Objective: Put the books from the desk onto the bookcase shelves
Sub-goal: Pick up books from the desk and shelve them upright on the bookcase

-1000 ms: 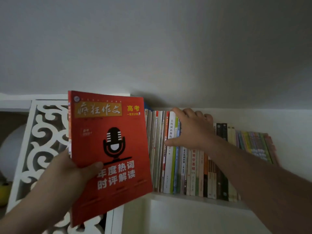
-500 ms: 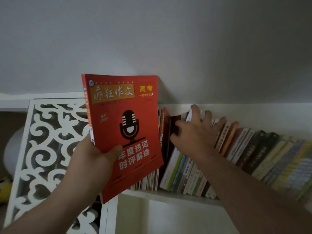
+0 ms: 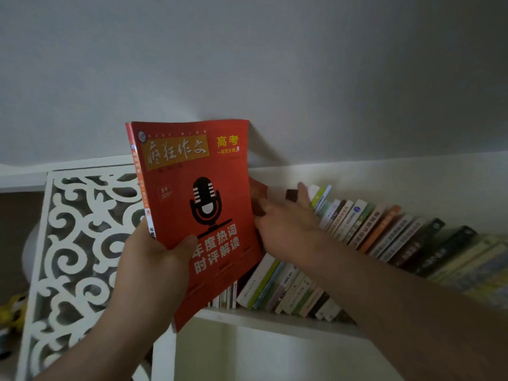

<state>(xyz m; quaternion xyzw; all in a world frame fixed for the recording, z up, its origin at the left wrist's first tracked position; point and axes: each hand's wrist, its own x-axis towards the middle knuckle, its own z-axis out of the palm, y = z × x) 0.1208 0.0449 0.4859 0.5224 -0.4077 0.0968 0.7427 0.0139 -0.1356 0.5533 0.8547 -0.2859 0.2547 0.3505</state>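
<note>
The left hand (image 3: 149, 259) grips a red book (image 3: 198, 215) near its lower spine corner, thumb curled over the front cover and the other fingers hidden behind it. The book stands nearly upright, cover facing the viewer, with a black microphone printed at its centre. Compared with half a second ago it has shifted right, and its right edge now overlaps the upright books at the left end of the shelf (image 3: 275, 321) and reaches the gap the other hand holds apart; it is not yet between them.

The right hand (image 3: 288, 229) lies with fingers straight and slightly spread against the row of books (image 3: 384, 237), pressing them so they lean to the right. A second ago these volumes stood upright; the lean has deepened since. A dark red volume (image 3: 258, 193) shows just left of the fingertips.

To the left, a white fretwork panel (image 3: 79, 243) forms the side of the bookcase. A yellow object (image 3: 11, 309), blurred, sits at the far left edge.
</note>
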